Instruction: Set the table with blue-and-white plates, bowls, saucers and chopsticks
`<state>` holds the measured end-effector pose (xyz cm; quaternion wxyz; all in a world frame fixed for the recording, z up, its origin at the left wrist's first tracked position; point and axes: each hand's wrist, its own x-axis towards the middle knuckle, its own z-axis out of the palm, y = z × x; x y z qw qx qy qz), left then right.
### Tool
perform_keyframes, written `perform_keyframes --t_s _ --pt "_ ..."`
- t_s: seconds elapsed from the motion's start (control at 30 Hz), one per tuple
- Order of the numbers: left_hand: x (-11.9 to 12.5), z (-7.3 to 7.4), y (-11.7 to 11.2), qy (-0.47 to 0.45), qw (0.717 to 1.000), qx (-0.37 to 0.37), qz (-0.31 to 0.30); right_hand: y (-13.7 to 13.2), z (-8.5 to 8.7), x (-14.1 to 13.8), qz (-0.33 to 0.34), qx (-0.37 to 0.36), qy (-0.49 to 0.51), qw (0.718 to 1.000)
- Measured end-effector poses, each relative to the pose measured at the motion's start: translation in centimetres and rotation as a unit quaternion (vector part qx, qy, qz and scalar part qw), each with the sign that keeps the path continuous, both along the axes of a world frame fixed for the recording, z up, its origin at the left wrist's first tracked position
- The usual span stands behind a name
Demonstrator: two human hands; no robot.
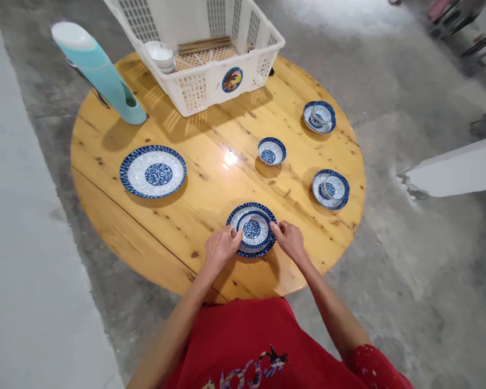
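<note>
A small blue-and-white bowl (pixel 251 229) sits in the middle of a larger patterned plate (pixel 249 253) near the table's front edge. My left hand (pixel 222 248) is closed at the bowl's left rim, its thumb along the edge and its other fingers partly hidden. On the opposite side, my right hand (pixel 290 237) pinches the right rim, thumb and forefinger together. Beyond them stands another small bowl (pixel 272 151) by itself. To the left lies a large oval plate (pixel 153 186) with a dark blue border.
A white plastic basket (pixel 196 89) at the back holds white bowls (pixel 161 54) and chopsticks (pixel 204 45). Left of it stands a tall light-blue slanted holder (pixel 105 75). Two plates with bowls in them (pixel 319 117) (pixel 331 189) rest at the right of the round wooden table (pixel 210 200).
</note>
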<state>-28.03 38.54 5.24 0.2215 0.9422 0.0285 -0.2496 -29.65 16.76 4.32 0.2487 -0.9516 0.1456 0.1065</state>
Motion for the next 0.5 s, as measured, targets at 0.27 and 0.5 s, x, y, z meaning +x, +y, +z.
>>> perform_keyframes --t_s 0.27,0.5 --pt "-1.0 -0.1 1.1 0.002 0.996 -0.075 0.042 -1.7 1.0 4.1 -0.026 0.024 -0.047 0.998" --pt "-1.6 -0.5 0.1 0.006 0.997 -0.076 0.028 -0.7 0.3 1.2 0.025 0.043 0.012 0.999"
